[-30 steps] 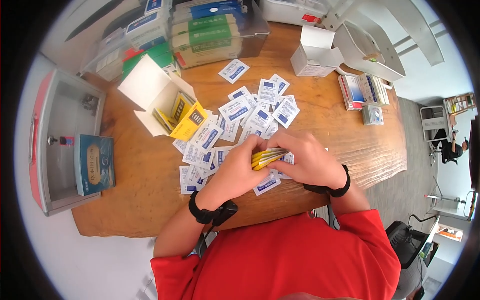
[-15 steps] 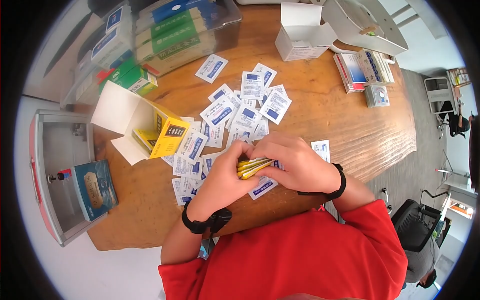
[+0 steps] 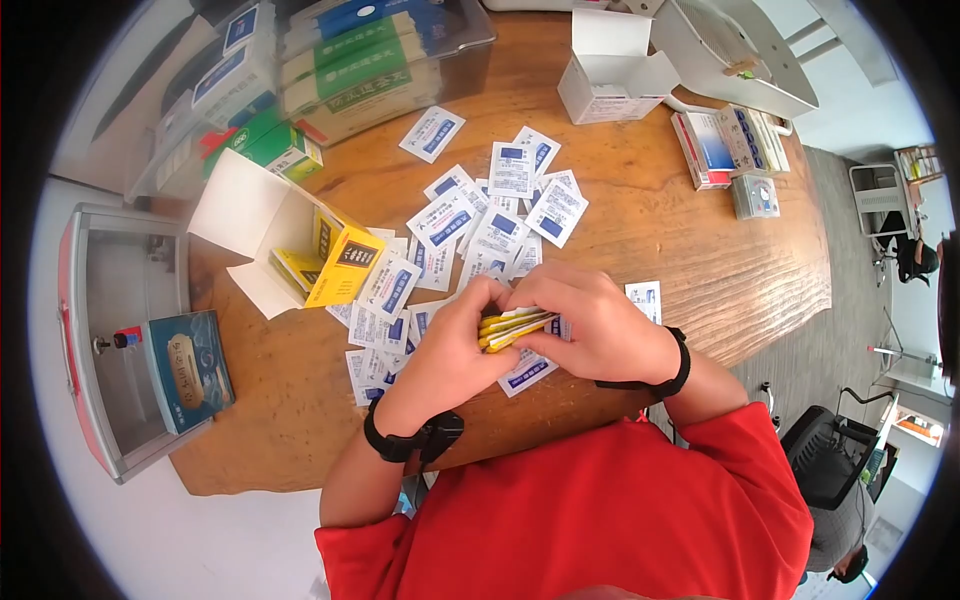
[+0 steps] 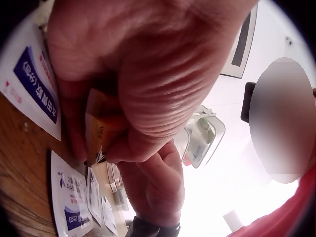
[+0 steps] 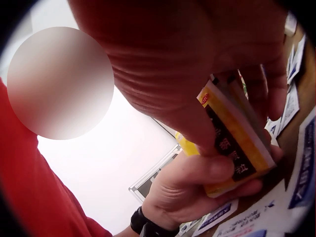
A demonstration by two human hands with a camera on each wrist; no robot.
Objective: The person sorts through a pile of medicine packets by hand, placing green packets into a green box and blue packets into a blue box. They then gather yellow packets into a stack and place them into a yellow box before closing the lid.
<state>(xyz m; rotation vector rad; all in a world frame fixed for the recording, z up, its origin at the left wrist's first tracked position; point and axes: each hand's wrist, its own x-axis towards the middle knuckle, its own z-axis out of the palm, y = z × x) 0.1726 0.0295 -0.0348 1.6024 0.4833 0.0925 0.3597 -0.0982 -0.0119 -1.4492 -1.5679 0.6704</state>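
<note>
Both hands hold a small stack of yellow sachets [image 3: 510, 328] above the scattered packets, near the table's front edge. My left hand [image 3: 450, 352] grips the stack's left side, its thumb and fingers curled round it. On the other side my right hand [image 3: 596, 325] pinches the stack between thumb and fingers. In the right wrist view a yellow sachet [image 5: 237, 148] with a black label faces the camera, the left thumb pressed on it. White-and-blue packets [image 3: 497, 235] lie in a loose heap beyond and beneath the hands. An open yellow box [image 3: 343, 265] with more yellow sachets inside lies left of the heap.
An open white box [image 3: 612, 100] stands at the back. Small boxes [image 3: 702, 150] sit at the right rear, a clear bin [image 3: 455, 30] of packages at the back left. A cabinet [image 3: 130, 350] and blue-green box [image 3: 190, 370] are on the left.
The head view has shifted, so the table and its contents appear moved and turned. Both hands keep their hold on the yellow stack, with little visible change between them.
</note>
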